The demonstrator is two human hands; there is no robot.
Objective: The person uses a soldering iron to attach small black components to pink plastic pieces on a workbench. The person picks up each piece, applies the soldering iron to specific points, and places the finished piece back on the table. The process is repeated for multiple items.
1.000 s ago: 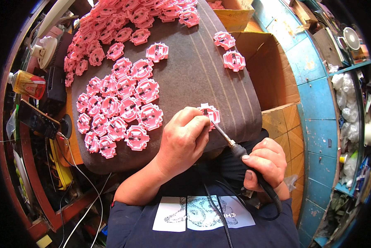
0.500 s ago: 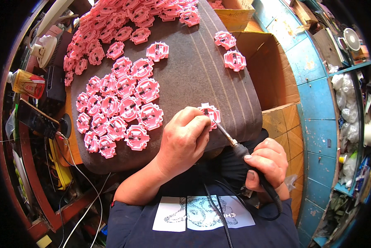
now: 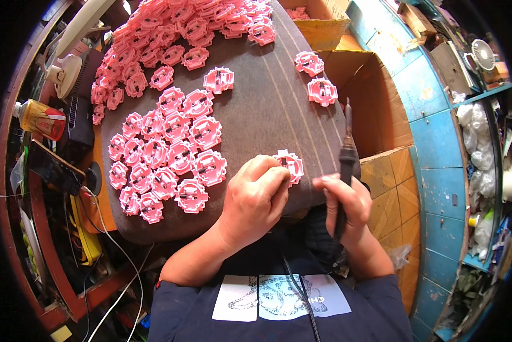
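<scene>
My left hand (image 3: 251, 199) is closed on a pink plastic part (image 3: 293, 168) with dark inner pieces, low on the grey-brown mat (image 3: 256, 102). My right hand (image 3: 350, 208) holds a soldering iron (image 3: 345, 165) upright by its black grip, metal tip pointing away from me, with forefinger and thumb reaching toward the pink part. Several similar pink parts (image 3: 182, 157) lie grouped left of my left hand, two more (image 3: 322, 91) lie at the mat's right side, and a dense heap (image 3: 199, 28) covers the far end.
Open cardboard boxes (image 3: 375, 102) stand right of the mat, beside blue tiles (image 3: 438, 142) and a shelf with clear bags (image 3: 479, 165). At left are a dark phone (image 3: 53, 165), a bottle (image 3: 42, 119) and white cables (image 3: 113, 239). A black cord (image 3: 301, 290) crosses my shirt.
My right hand has swung the soldering iron up and away from the pink part, from slanting to upright. My left hand and the part sit slightly lower in view.
</scene>
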